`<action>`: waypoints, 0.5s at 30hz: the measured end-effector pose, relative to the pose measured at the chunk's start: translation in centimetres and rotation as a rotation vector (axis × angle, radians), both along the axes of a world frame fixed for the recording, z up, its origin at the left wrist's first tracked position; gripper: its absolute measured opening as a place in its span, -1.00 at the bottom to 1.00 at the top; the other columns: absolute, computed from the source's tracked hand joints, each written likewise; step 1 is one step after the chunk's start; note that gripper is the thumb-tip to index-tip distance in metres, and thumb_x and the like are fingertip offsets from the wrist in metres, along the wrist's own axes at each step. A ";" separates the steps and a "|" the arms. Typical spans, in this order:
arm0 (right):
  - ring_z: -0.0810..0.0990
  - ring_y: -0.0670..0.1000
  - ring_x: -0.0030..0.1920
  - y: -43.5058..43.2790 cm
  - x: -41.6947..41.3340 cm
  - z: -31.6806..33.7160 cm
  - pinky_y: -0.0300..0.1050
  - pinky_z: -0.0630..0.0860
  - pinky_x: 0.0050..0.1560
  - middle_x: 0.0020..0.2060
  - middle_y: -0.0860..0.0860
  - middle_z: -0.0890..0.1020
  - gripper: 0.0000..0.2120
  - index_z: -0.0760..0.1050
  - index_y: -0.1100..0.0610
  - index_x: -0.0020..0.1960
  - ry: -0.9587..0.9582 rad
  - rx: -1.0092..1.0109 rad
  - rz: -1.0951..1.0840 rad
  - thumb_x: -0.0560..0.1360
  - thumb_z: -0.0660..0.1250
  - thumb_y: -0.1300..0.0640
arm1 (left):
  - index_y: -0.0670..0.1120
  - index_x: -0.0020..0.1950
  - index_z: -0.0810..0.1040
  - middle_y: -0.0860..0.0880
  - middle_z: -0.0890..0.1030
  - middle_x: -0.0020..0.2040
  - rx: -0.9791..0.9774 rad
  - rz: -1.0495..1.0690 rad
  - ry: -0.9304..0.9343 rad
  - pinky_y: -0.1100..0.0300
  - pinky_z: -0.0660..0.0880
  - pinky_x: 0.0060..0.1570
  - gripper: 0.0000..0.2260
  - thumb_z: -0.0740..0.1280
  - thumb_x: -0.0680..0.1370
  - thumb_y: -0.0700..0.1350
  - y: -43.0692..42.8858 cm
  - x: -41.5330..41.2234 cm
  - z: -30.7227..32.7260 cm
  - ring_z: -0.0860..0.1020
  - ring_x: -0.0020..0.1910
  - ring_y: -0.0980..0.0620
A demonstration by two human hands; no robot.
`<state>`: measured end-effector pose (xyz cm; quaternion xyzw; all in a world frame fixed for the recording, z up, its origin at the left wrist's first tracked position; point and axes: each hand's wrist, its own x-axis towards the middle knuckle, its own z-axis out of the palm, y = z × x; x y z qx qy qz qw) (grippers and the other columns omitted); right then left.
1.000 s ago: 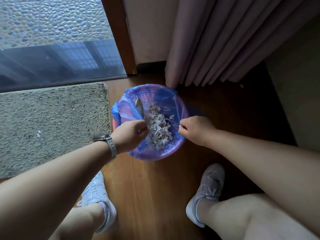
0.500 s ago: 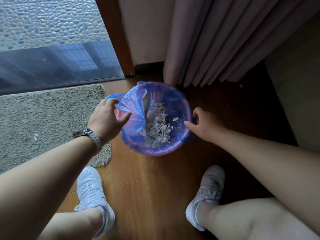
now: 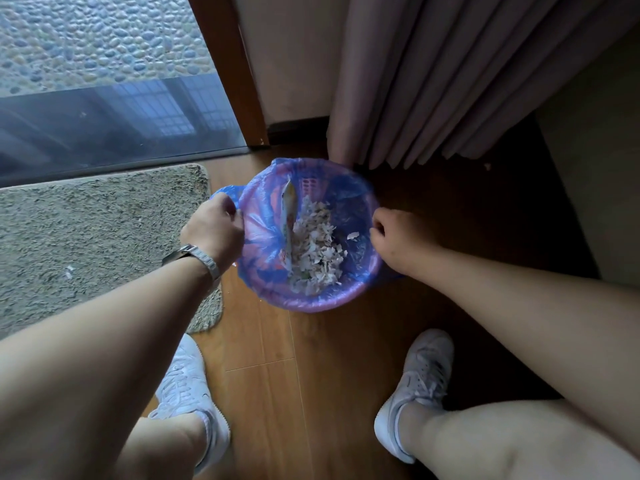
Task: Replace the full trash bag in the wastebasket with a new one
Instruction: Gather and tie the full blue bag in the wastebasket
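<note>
A round pink wastebasket point(image 3: 313, 304) stands on the wooden floor, lined with a blue trash bag point(image 3: 258, 237). The bag holds a heap of whitish scraps point(image 3: 317, 247) and a tall snack wrapper point(image 3: 288, 220). My left hand point(image 3: 214, 230), with a watch on its wrist, grips the bag's edge at the basket's left rim. My right hand point(image 3: 394, 237) is at the right rim with its fingers curled on the bag's edge there. No new bag is in view.
A shaggy grey mat point(image 3: 86, 237) lies left of the basket. A glass door point(image 3: 104, 123) with a wooden frame point(image 3: 232, 71) is behind it, and a curtain point(image 3: 433, 81) hangs just behind the basket. My white shoes point(image 3: 187, 386) point(image 3: 422, 372) stand on the floor nearby.
Both hands left the basket's middle and went out to its opposite sides. The left hand went from open beside the rim to gripping the bag's edge; the right hand's fingers curled at the right rim.
</note>
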<state>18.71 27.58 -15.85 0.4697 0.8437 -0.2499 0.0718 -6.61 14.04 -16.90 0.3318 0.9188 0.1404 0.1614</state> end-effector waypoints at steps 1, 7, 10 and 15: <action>0.49 0.06 -0.18 -0.3 -0.2 0.0 -0.08 0.39 -0.20 -0.15 0.04 0.53 -0.89 0.41 0.09 -0.15 0.037 0.028 0.040 0.54 0.27 0.12 | -0.06 -0.11 0.49 -0.14 0.60 -0.12 0.033 -0.023 0.003 0.09 0.35 -0.20 -0.84 0.26 0.54 0.02 0.1 0.0 0.2 0.55 -0.10 -0.22; 0.51 0.14 -0.13 -1.7 -1.3 -0.1 0.03 0.47 -0.14 -0.16 0.11 0.54 -0.91 0.47 0.16 -0.17 0.197 0.112 0.271 0.47 0.35 0.17 | -0.07 -0.15 0.49 -0.10 0.60 -0.26 0.230 -0.220 -0.158 -0.01 0.49 -0.22 -0.87 0.33 0.53 -0.05 0.4 1.5 0.8 0.54 -0.25 -0.22; 0.51 0.15 -0.11 -2.3 -2.1 -0.1 0.05 0.47 -0.11 -0.15 0.10 0.54 -0.92 0.49 0.14 -0.13 0.194 0.135 0.342 0.48 0.35 0.14 | -0.09 -0.18 0.51 0.01 0.50 -0.31 0.289 -0.330 -0.110 0.13 0.30 -0.28 -0.88 0.34 0.53 -0.09 0.9 2.8 2.2 0.44 -0.27 -0.08; 0.52 0.15 -0.01 -2.6 -1.9 -0.5 0.04 0.46 -0.03 -0.08 0.09 0.55 -0.92 0.50 0.11 -0.09 0.086 0.063 0.365 0.50 0.32 0.10 | -0.11 -0.21 0.51 0.06 0.44 -0.33 0.356 -0.478 -0.092 0.12 0.30 -0.32 -0.87 0.34 0.52 -0.10 1.5 4.8 4.4 0.36 -0.30 0.00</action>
